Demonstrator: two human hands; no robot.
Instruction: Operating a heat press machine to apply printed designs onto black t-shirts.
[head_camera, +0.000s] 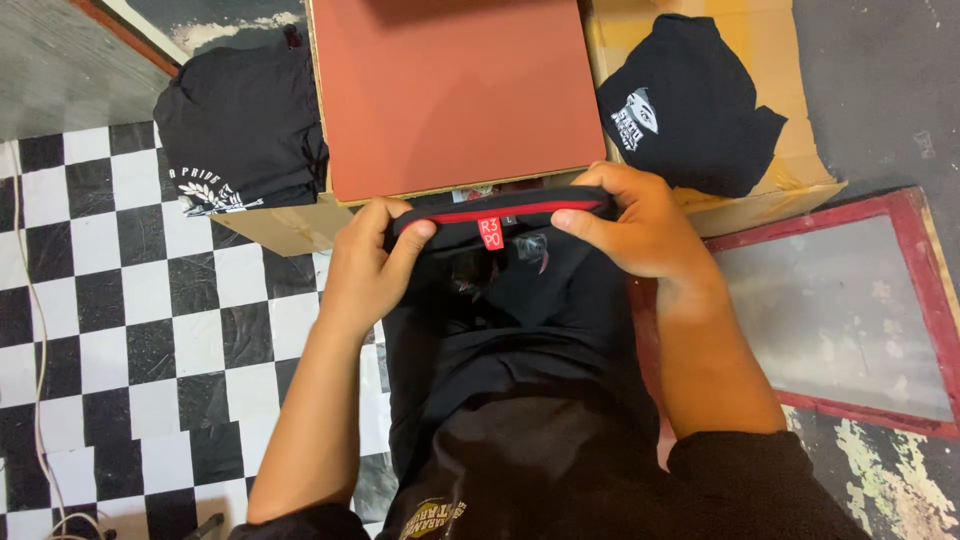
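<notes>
Both hands grip the collar of a black T-shirt (520, 300) and hold it stretched between them. On the near side, the left hand (365, 265) pinches the collar's left end, thumb lying on top of the fabric and fingers curled beneath. Opposite it, the right hand (640, 225) is clenched over the collar's right end, fingers wrapped down over the edge. The collar shows a red inner band (500, 213) with a small red neck label (490, 232) hanging at its middle. From the collar the shirt's body falls toward the person, over the lap.

Just beyond the collar lies a flat reddish-brown board (450, 90), resting on a cardboard box (290, 225); the collar's far edge sits at the board's near edge. Left of the board, a stack of folded black shirts (240, 130) with a white print lies touching the board's left side. Right of the board, another folded black shirt (690, 105) with a white graphic rests on a flattened piece of cardboard (790, 90). Further right of the board and nearer the person, a red-framed screen (850, 320) lies flat. Left of the board's box, a black-and-white checkered floor (130, 300) spreads out.
</notes>
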